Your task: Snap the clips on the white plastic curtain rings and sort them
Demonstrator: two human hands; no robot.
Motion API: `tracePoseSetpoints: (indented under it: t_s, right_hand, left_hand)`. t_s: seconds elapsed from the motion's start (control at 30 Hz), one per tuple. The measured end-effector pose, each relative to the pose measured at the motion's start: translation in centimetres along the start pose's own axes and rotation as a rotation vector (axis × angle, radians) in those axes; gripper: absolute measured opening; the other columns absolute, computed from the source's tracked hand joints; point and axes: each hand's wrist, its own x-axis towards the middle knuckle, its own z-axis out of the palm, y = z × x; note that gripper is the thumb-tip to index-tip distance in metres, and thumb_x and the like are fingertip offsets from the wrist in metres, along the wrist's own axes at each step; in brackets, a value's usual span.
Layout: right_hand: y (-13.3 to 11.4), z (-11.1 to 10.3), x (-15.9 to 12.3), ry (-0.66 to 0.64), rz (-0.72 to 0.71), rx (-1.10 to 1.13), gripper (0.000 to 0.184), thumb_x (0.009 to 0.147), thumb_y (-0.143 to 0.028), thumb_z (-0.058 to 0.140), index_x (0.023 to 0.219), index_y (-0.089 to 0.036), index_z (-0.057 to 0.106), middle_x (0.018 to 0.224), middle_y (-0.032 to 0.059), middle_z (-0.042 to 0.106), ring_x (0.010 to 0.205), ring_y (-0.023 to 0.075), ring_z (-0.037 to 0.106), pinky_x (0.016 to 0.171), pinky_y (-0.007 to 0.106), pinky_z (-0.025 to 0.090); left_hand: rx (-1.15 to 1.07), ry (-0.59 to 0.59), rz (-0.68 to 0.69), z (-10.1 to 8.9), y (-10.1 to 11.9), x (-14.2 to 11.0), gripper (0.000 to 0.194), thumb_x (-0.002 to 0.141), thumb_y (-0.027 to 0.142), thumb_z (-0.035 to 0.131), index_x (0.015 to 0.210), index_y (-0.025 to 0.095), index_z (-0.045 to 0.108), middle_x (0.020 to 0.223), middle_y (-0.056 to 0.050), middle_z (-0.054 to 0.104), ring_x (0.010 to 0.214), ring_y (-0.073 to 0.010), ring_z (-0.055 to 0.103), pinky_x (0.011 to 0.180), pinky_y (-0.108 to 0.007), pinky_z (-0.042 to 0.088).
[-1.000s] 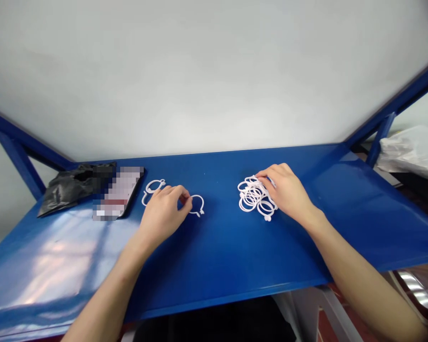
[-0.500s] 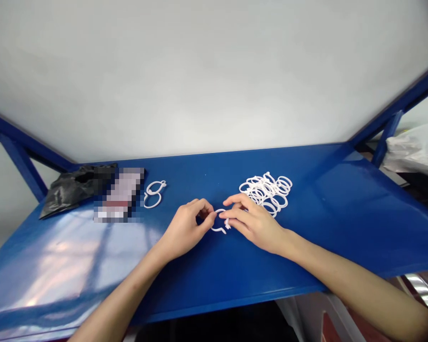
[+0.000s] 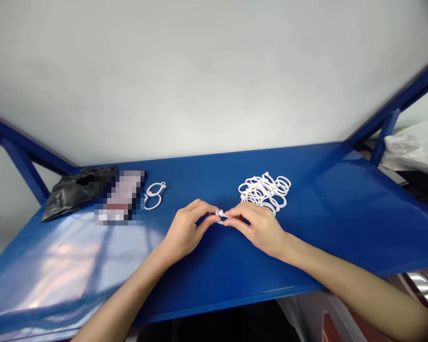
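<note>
Evidently for control from both sides, the left hand and right hand pinch one white ring between thumbs and fingers, its small end showing between them, above the counter. The pile of rings lies just beyond the right hand, probably for easy reach; two rings sit apart at left. Open room runs from the hands to the front edge.

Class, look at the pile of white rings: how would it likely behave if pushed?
The pile of white rings would probably slide, the blue table being glossy. Its overlapping rings, with small knobs, may snag. Each looks light and fairly stiff, thin yet holding a round shape.
</note>
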Motion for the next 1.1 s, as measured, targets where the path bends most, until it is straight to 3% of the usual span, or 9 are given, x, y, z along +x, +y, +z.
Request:
tracePoseSetpoints:
  t_s: [0.23, 0.37, 0.5, 0.63, 0.73, 0.83, 0.9, 0.97, 1.1]
  right_hand:
    - [0.1, 0.5, -0.7, -0.078, -0.034, -0.015, 0.021, 0.103, -0.024, 0.054, 0.088, -0.019, 0.067, 0.080, 0.0034, 0.071, 0.072, 0.0150, 0.066, 0.068, 0.029, 0.055]
    - [0.0, 0.9, -1.2, -0.081, -0.159, -0.085, 0.019, 0.103, -0.017, 0.053, 0.090, -0.017, 0.066, 0.080, 0.0041, 0.071, 0.073, 0.0153, 0.064, 0.067, 0.028, 0.054]
    - [0.1, 1.0, -1.1, -0.099, -0.209, -0.162, 0.022, 0.104, -0.017, 0.050, 0.091, -0.017, 0.067, 0.081, 0.0040, 0.072, 0.073, 0.0151, 0.064, 0.066, 0.028, 0.054]
    - [0.5, 0.0, 0.2, -0.081, -0.175, -0.218, 0.019, 0.105, -0.022, 0.050, 0.098, -0.019, 0.068, 0.089, 0.0050, 0.075, 0.083, 0.0172, 0.068, 0.075, 0.031, 0.057]
    - [1.5, -2.0, 1.3, 0.036, -0.109, -0.294, 0.016, 0.103, -0.025, 0.054, 0.098, -0.020, 0.068, 0.093, 0.0067, 0.075, 0.088, 0.0194, 0.069, 0.080, 0.035, 0.056]
    - [3.2, -4.7, 2.1, 0.150, 0.072, -0.383, 0.013, 0.100, -0.029, 0.059, 0.096, -0.020, 0.068, 0.092, 0.0073, 0.075, 0.085, 0.0208, 0.069, 0.075, 0.035, 0.056]
    - [4.3, -6.3, 2.3, 0.162, 0.239, -0.416, 0.011, 0.097, -0.030, 0.063, 0.094, -0.021, 0.068, 0.089, 0.0063, 0.075, 0.081, 0.0207, 0.069, 0.071, 0.035, 0.055]
    - [5.0, -7.4, 2.4, 0.140, 0.377, -0.433, 0.011, 0.093, -0.031, 0.066, 0.090, -0.021, 0.068, 0.086, 0.0047, 0.075, 0.075, 0.0196, 0.069, 0.067, 0.034, 0.054]
    - [5.1, -8.3, 2.6, 0.034, 0.505, -0.495, 0.013, 0.088, -0.033, 0.070, 0.081, -0.022, 0.069, 0.077, 0.0023, 0.075, 0.069, 0.0199, 0.070, 0.062, 0.033, 0.050]
  left_hand:
    - [-0.029, 0.031, 0.101, 1.0, 0.1, -0.3, 0.017, 0.097, 0.017, 0.058, 0.084, 0.022, 0.068, 0.079, 0.000, 0.072, 0.076, -0.0134, 0.065, 0.072, -0.025, 0.052]
    - [0.014, 0.021, 0.226, 1.3, -0.3, -0.7, 0.019, 0.099, 0.013, 0.054, 0.086, 0.021, 0.066, 0.076, 0.001, 0.071, 0.074, -0.0131, 0.061, 0.073, -0.026, 0.049]
    - [0.074, -0.026, 0.256, 1.1, -0.5, -0.5, 0.022, 0.101, 0.016, 0.050, 0.087, 0.021, 0.067, 0.079, -0.001, 0.072, 0.075, -0.0144, 0.060, 0.074, -0.028, 0.047]
    - [0.213, -0.067, 0.183, 0.1, -0.8, 0.4, 0.022, 0.103, 0.031, 0.050, 0.104, 0.022, 0.070, 0.098, -0.006, 0.075, 0.089, -0.0193, 0.063, 0.084, -0.034, 0.049]
    - [0.447, 0.089, 0.059, -1.3, -2.1, 0.9, 0.030, 0.102, 0.040, 0.049, 0.117, 0.022, 0.069, 0.109, -0.009, 0.074, 0.101, -0.0251, 0.062, 0.094, -0.040, 0.048]
    - [0.747, 0.213, -0.156, -2.9, -4.1, 1.0, 0.040, 0.102, 0.042, 0.044, 0.128, 0.019, 0.064, 0.123, -0.015, 0.068, 0.116, -0.0332, 0.056, 0.100, -0.047, 0.043]
    - [0.881, 0.184, -0.301, -3.7, -5.2, 0.9, 0.044, 0.100, 0.041, 0.043, 0.131, 0.015, 0.062, 0.127, -0.019, 0.064, 0.120, -0.0401, 0.052, 0.095, -0.052, 0.043]
    - [0.928, 0.102, -0.359, -4.3, -5.9, 0.7, 0.043, 0.099, 0.040, 0.043, 0.124, 0.013, 0.066, 0.122, -0.021, 0.066, 0.118, -0.0431, 0.051, 0.091, -0.054, 0.044]
    - [0.924, 0.037, -0.357, -4.6, -6.0, 0.4, 0.033, 0.099, 0.033, 0.042, 0.109, 0.019, 0.070, 0.110, -0.017, 0.068, 0.112, -0.0387, 0.055, 0.089, -0.050, 0.044]
